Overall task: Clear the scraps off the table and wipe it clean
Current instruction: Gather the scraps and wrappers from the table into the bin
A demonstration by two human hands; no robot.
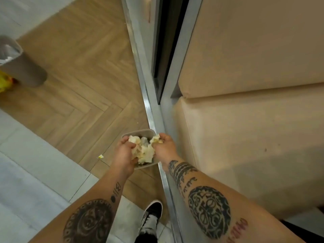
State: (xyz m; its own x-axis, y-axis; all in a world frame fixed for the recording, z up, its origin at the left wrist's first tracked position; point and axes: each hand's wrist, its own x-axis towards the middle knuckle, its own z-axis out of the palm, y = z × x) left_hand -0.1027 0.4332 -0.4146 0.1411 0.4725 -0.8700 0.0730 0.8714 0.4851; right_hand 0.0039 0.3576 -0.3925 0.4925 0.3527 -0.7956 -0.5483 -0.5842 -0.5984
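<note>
Both my hands hold a pile of pale crumpled scraps [144,150] over a small grey bin [140,134] standing on the floor below. My left hand [124,153] cups the left side of the pile, fingers curled round it. My right hand [164,147] grips the right side, pinching a scrap at its fingertips. The bin's far rim shows above the scraps; most of its inside is hidden by them. One small yellowish scrap [100,156] lies on the wooden floor to the left of my left hand.
A taller grey bin [22,67] with a liner stands at the far left, a yellow bag [5,83] beside it. A metal-edged panel [150,109] runs up the middle. Beige cushions [254,120] fill the right. My shoe [150,216] is on the floor below.
</note>
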